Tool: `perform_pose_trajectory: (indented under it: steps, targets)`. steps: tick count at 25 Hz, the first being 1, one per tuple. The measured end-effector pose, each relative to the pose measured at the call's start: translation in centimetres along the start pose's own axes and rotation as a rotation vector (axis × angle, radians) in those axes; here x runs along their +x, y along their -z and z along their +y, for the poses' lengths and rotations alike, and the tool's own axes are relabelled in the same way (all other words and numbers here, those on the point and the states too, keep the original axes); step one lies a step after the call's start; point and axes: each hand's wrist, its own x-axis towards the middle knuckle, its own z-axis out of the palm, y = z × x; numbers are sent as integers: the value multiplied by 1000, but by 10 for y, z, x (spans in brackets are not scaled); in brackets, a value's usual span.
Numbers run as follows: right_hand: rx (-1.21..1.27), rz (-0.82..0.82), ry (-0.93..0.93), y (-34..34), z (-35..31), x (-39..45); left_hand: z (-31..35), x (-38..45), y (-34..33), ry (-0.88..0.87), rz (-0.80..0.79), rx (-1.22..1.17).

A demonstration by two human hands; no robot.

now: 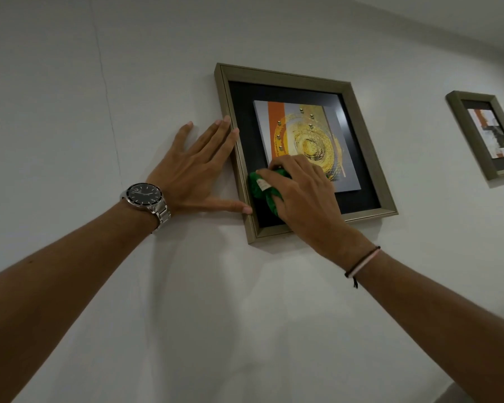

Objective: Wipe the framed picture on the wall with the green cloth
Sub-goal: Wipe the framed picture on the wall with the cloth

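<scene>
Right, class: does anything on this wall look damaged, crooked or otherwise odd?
Only a thin crack running down the wall left of the picture. The frames' tilt may just be the camera angle. The hands and cloth look normal.

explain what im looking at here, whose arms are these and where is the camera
There is no machine here. One wide-angle camera is worn on a person's head, so you see their own two bare arms reaching up to a white wall.

The left hand, with a wristwatch on its wrist, lies flat and open on the wall, its fingertips touching the left edge of the framed picture, apparently steadying it.

The right hand presses a bunched green cloth against the lower left of the picture's glass. That wrist wears thin bracelets.

A second framed picture hangs further right, untouched.
</scene>
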Motion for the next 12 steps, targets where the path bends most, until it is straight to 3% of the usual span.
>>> perform_pose_trajectory:
  steps: [8,12]
  targets:
    - [-84,144,-57,-16,11,108,0,-2,-1,6,39,10]
    - [23,103,-43,-21,17,107,0,-2,-2,4,56,20]
